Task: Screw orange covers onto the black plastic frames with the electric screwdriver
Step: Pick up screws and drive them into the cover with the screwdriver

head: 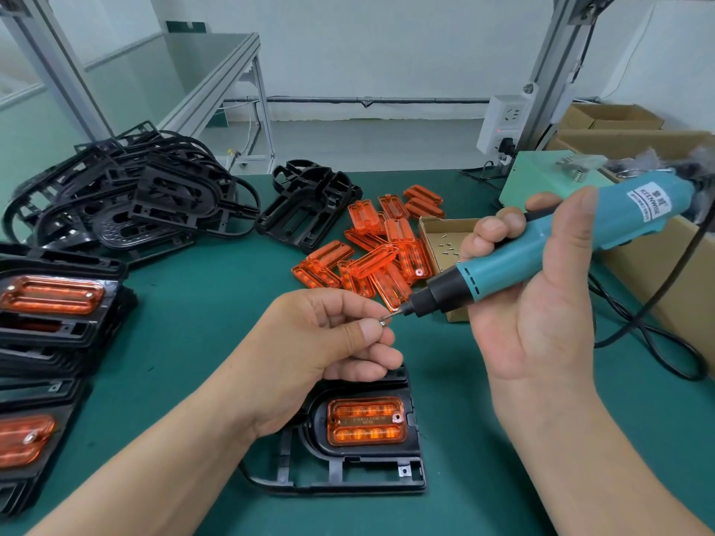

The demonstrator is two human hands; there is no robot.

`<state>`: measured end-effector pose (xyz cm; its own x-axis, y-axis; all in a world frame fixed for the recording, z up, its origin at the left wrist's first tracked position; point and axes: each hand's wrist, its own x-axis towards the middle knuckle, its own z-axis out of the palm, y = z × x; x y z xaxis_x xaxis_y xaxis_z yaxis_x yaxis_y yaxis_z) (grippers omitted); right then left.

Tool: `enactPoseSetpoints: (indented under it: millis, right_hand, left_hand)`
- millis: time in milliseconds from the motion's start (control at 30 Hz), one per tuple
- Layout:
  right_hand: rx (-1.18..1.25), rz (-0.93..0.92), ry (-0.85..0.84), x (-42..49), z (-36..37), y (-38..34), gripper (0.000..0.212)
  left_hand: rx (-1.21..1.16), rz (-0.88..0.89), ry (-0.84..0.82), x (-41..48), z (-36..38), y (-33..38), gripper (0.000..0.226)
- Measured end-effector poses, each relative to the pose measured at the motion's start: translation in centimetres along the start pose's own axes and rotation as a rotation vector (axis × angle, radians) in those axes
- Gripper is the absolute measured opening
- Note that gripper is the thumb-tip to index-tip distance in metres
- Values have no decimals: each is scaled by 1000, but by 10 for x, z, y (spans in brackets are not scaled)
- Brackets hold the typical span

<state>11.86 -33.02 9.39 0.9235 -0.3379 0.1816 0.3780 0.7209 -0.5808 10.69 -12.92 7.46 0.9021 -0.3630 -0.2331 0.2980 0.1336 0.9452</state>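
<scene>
While the right hand (541,319) holds it, the screwdriver (510,261) slants down-left.

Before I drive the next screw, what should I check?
1. One screw pinched in the left hand: ok.
2. The electric screwdriver gripped by the right hand: ok.
3. That screw seated on the bit: cannot tell; they meet at the fingertips.
4. The orange cover lying in the black frame: ok.
5. The bit aimed at the cover: not ok; it points sideways at the left hand.
6. More spare screws in the cardboard box: ok.
</scene>
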Motion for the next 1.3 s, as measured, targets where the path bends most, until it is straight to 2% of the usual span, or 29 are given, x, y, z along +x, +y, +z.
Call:
enactPoseSetpoints:
  millis: [367,533,667,800,1033,1300]
  right_hand:
    - [19,5,0,2,-1,0,30]
    - [-61,-35,-55,-4,2,-1,31]
    - [-95,20,-55,-6,3,5,33]
    - [-47,10,-11,-5,1,4,38]
    - [19,-35,9,-1,-3,-2,37]
    - [46,-7,10,1,-4,1,36]
  left_hand:
    - [-18,5,-10,-1,0,1,9]
    - [109,89,69,0,1,-2,12]
    - [215,131,73,-1,3,-6,10]
    - [168,126,63,-2,4,-4,14]
    - [76,80,43,-1,2,-2,16]
    - [-38,57,-8,-2,1,0,15]
